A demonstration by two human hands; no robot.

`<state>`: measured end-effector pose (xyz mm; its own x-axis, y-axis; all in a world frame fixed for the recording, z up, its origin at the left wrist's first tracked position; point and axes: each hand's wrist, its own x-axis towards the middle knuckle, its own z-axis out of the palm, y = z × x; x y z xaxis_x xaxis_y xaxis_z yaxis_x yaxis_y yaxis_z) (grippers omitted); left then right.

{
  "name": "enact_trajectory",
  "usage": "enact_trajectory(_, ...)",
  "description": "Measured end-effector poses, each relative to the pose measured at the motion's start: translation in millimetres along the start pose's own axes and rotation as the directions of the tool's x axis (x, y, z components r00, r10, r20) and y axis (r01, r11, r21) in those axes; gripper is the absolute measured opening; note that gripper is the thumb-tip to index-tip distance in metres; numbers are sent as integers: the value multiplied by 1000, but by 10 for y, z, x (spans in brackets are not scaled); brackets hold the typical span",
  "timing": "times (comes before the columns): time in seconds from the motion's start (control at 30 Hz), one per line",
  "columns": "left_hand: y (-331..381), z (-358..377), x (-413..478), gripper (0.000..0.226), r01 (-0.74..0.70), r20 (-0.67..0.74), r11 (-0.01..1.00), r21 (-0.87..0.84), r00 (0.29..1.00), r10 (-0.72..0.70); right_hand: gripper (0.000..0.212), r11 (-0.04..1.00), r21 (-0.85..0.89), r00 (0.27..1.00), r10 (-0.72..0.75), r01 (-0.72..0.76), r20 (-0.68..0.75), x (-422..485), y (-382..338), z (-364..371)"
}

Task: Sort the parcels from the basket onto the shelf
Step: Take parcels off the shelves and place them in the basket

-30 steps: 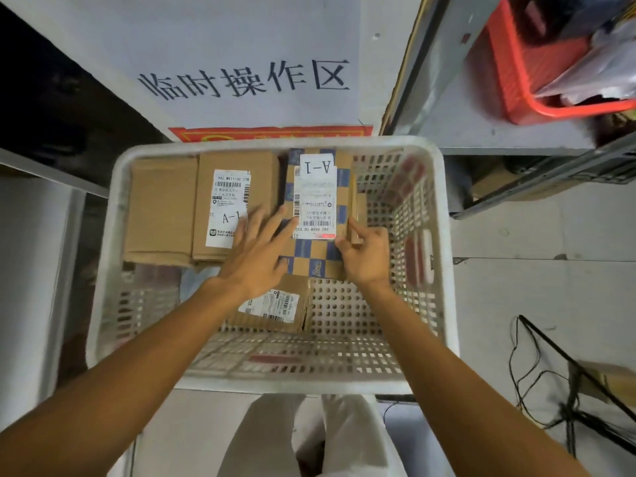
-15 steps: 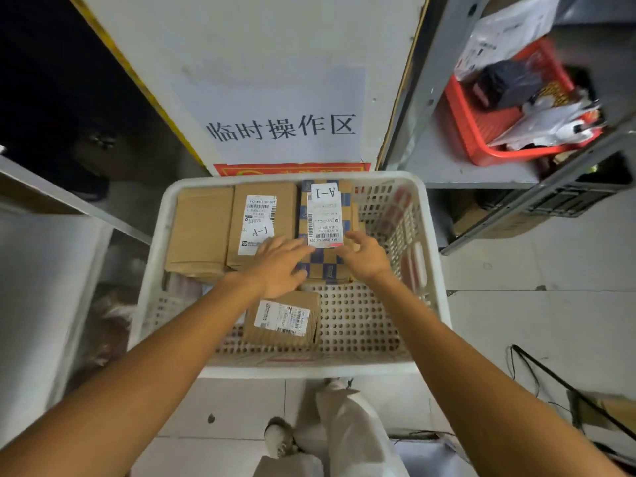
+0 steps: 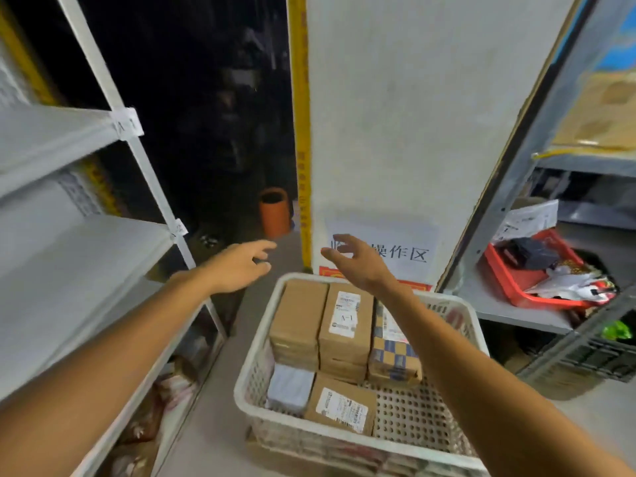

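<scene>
Parcels (image 3: 344, 352) are packed in the white basket (image 3: 258, 342), which is set on the floor between two racks, so that either side is judged to be within easy reach. The grey shelf (image 3: 79, 270) on the left is the largest thing in view. Its boards lie just beside the basket, where a lifted box can be swung across.

Inside the basket, three cardboard boxes are ranged side by side against the far wall: a plain brown box (image 3: 299, 318), a labelled box (image 3: 346, 325) marked A-1, and a checked box (image 3: 394, 359) partly hidden behind the right forearm. They are pressed together with their labels turned upward, probably so that each can be read before it is picked. Nearer, a flat grey packet (image 3: 290, 387) and a small box (image 3: 340, 406) are laid on the perforated bottom.

Both hands are raised above the far end of the basket and nothing is held. The left hand (image 3: 241, 266) is released, with fingers loosely spread, over the gap toward the shelf. The right hand (image 3: 354, 263) is likewise slack in front of the paper sign (image 3: 406, 249). No parcel is touched.

A small tag (image 3: 129, 122) is fixed to the shelf post, presumably so that labels can be matched to a level. Its writing cannot be read with certainty.
</scene>
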<state>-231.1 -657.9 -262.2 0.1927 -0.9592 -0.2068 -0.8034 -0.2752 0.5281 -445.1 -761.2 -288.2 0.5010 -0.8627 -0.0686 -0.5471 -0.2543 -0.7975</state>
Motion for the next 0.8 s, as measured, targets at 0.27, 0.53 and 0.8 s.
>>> enact_trajectory(0.27, -300, -1158, -953, 38, 86, -267, 996, 34, 961, -74, 58, 964, -18, 947, -258, 266, 193, 32, -1412, 309)
enact_trajectory(0.53, -553, -1575, -1680, 39, 208, -442, 978, -9, 877, -190, 57, 885, 28, 829, -447, 465, 337, 105, -2419, 659)
enact_trajectory(0.8, -598, -1863, -2410, 32, 391, -636, 920, -20, 705, -313, 52, 746, 191, 597, -636, 638, 489, -52, -3215, 1117)
